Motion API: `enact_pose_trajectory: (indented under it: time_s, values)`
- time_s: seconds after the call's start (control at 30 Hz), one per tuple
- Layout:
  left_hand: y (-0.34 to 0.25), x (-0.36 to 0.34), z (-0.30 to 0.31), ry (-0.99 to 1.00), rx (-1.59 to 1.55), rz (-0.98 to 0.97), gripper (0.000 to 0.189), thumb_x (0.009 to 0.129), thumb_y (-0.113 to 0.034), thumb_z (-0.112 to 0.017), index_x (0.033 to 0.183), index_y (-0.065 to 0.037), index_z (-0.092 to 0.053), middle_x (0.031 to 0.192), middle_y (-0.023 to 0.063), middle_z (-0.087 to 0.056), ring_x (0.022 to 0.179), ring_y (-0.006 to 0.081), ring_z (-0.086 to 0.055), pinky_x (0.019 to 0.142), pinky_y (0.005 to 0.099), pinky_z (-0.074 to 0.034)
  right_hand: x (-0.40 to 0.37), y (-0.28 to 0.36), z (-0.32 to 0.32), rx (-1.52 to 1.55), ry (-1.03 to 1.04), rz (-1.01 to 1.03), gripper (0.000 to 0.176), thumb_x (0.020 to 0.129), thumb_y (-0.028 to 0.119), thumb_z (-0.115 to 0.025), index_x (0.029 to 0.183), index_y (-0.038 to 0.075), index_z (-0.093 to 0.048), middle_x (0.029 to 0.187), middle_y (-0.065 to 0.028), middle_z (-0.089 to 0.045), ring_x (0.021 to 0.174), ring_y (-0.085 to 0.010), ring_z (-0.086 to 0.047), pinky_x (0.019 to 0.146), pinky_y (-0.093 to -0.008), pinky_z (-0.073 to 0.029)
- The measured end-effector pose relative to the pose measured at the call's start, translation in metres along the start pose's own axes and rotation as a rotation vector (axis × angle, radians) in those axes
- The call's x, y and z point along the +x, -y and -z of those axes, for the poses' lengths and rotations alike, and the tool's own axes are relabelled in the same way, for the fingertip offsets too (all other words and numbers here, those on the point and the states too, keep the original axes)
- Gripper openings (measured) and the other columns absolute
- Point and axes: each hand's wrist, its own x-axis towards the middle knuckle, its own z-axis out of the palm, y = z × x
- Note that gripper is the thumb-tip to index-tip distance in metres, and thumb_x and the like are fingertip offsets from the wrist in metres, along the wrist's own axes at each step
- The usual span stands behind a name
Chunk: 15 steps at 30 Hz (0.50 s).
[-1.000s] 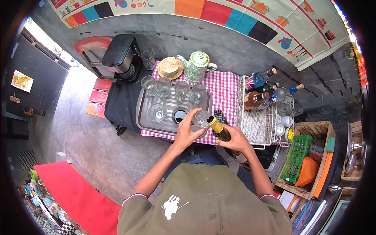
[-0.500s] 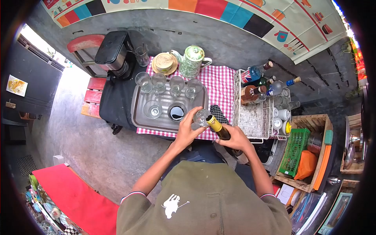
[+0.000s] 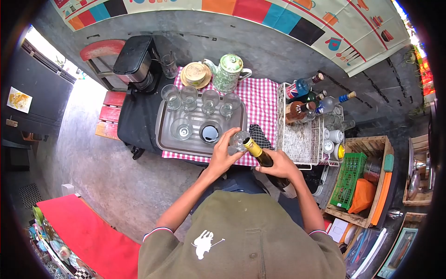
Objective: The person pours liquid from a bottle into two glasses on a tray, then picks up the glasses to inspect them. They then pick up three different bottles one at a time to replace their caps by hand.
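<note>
My left hand (image 3: 223, 156) is closed around a clear drinking glass (image 3: 239, 139) in front of my body. My right hand (image 3: 283, 166) grips a dark wine bottle (image 3: 263, 159) with yellow foil at its neck. The bottle leans left, its mouth close to the rim of the glass; I cannot make out any liquid between them. Just ahead lies a grey tray (image 3: 160, 132). On it stand several clear glasses, and the front one in the middle, a glass of dark liquid (image 3: 210, 134), sits near my left fingers.
Behind the tray are a green patterned coffee pot (image 3: 227, 74), a small lidded pot (image 3: 195, 75) and a black coffee maker (image 3: 134, 60). To the right, a white wire rack (image 3: 297, 139) carries several bottles. A wooden crate (image 3: 378, 144) holds a green basket (image 3: 349, 179).
The bottle's mouth has shifted very slightly left, toward the glass. Both hands keep their grips, and the tray's glasses stay in place.
</note>
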Motion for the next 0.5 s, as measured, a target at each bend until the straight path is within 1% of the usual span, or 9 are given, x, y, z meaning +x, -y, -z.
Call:
enact_pose_trajectory:
  time_s: [0.1,0.2,0.3,0.5]
  values:
    - [-0.003,-0.001,0.000,-0.001,0.010,0.017,0.065,0.078,-0.009,-0.080,0.135,0.001,-0.051,0.135,0.0196,-0.057,0.127,0.0339,-0.057,0.105,0.0401,-0.046,0.001,-0.006,-0.003,0.016,-0.003,0.021,0.058,0.075,0.046,-0.077,0.112,0.002,-0.065,0.077,-0.0204,-0.068,0.073,-0.0363,-0.067,0.069,-0.0441,-0.050]
    - [0.001,-0.001,-0.001,-0.001,0.010,-0.003,0.065,0.077,-0.008,-0.079,0.135,0.001,-0.051,0.134,0.0196,-0.057,0.126,0.0336,-0.057,0.104,0.0398,-0.046,0.001,-0.004,0.000,-0.010,0.036,-0.020,0.058,0.075,0.046,-0.078,0.112,0.002,-0.066,0.077,-0.0199,-0.068,0.073,-0.0356,-0.067,0.070,-0.0435,-0.050]
    - [0.006,-0.003,-0.001,0.024,0.050,0.009,0.072,0.075,-0.005,-0.077,0.141,-0.007,-0.050,0.141,0.0138,-0.053,0.124,0.0260,-0.058,0.100,0.0389,-0.053,0.002,-0.007,0.000,-0.024,0.043,-0.020,0.060,0.075,0.049,-0.077,0.111,0.003,-0.067,0.076,-0.0187,-0.068,0.074,-0.0348,-0.068,0.069,-0.0436,-0.049]
    - [0.008,-0.004,-0.003,0.024,0.065,0.010,0.071,0.075,-0.005,-0.077,0.141,-0.007,-0.050,0.141,0.0141,-0.053,0.125,0.0258,-0.057,0.099,0.0397,-0.053,0.005,-0.019,-0.003,-0.083,0.064,-0.057,0.064,0.072,0.058,-0.075,0.111,0.008,-0.069,0.076,-0.0163,-0.068,0.075,-0.0338,-0.068,0.068,-0.0440,-0.049]
